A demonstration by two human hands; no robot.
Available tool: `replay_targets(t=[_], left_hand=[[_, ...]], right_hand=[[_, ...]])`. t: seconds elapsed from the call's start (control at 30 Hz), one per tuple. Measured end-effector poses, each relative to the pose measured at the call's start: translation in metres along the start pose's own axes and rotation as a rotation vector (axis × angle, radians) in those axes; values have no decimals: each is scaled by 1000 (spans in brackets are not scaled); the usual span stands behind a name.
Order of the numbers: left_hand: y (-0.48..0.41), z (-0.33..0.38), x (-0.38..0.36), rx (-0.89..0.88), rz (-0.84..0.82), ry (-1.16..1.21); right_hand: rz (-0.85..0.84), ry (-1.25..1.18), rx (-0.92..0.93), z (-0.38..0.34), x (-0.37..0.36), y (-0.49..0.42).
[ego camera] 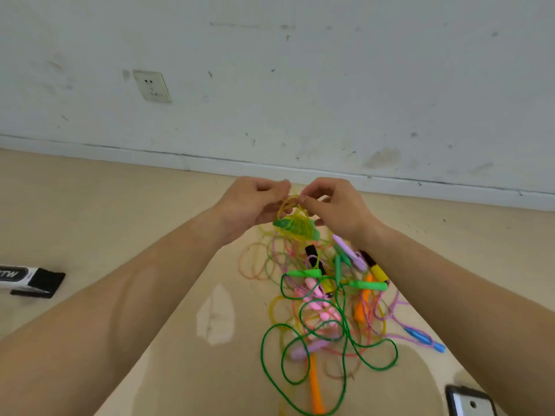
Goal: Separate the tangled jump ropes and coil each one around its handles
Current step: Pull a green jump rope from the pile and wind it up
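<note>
A tangled pile of jump ropes (327, 310) lies on the beige floor, with green, pink, orange, purple, yellow-black and blue handles. Above its far end both hands hold a yellow rope bundle (295, 223) wound around green handles. My left hand (252, 202) grips the bundle from the left. My right hand (333, 205) pinches a yellow loop at the top of the bundle. A dark green cord (345, 334) sprawls in wide loops over the near half of the pile.
A black and white strap-like object (33, 280) lies on the floor at the left. A dark-edged device (470, 402) sits at the bottom right corner. The white wall with a socket (152, 86) stands just beyond the hands.
</note>
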State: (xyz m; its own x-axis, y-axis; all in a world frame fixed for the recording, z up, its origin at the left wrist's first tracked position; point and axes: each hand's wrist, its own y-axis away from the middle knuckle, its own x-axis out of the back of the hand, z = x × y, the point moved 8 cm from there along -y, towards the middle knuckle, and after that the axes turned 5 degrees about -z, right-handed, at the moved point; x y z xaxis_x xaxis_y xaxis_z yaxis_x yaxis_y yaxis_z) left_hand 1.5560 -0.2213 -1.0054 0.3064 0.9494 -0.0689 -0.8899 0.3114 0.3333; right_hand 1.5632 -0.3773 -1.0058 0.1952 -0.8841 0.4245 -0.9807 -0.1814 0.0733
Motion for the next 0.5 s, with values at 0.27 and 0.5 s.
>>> replay_targets(t=[0.27, 0.5], left_hand=[[-57, 39, 56, -78, 151, -110], [-23, 118, 87, -49, 266, -214]], right_hand=[[-33, 3, -39, -11, -7, -89], [-102, -97, -121, -103, -4, -94]])
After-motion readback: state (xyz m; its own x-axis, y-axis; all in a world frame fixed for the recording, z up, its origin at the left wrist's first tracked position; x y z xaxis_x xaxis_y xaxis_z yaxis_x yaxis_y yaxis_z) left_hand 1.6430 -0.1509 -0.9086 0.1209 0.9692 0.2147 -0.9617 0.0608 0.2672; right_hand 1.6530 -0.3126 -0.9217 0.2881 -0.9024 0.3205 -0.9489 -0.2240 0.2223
